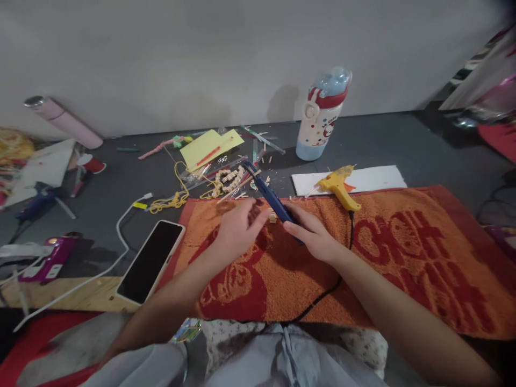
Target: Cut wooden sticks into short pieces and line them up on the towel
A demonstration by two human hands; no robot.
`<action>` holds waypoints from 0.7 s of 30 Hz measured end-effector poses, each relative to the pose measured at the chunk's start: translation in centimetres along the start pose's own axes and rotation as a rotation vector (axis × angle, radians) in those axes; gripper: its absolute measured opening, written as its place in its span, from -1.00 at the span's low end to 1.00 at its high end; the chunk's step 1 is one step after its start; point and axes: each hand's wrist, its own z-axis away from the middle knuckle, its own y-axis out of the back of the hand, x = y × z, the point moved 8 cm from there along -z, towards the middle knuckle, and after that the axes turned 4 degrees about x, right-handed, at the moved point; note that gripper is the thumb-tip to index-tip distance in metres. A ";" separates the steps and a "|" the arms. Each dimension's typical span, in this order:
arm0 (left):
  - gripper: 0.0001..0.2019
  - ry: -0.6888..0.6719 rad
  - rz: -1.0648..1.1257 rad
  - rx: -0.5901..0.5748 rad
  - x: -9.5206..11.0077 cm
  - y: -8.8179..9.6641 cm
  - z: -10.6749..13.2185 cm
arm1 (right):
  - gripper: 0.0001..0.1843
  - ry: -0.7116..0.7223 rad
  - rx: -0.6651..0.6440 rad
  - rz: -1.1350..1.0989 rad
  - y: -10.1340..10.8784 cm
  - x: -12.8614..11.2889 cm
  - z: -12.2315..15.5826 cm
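Right hand gripped phone; left hand curled, contents unclear. Loosened grip risked dropping it on wooden bits, right hand's ten o'clock.

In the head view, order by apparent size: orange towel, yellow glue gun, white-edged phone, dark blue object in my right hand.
1. Orange towel
2. White-edged phone
3. Yellow glue gun and dark blue object: too close to rank
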 end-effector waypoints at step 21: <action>-0.51 0.155 0.670 -0.027 -0.6 -4.0 0.9 | -0.42 0.032 -0.030 -0.089 -1.9 -1.0 0.7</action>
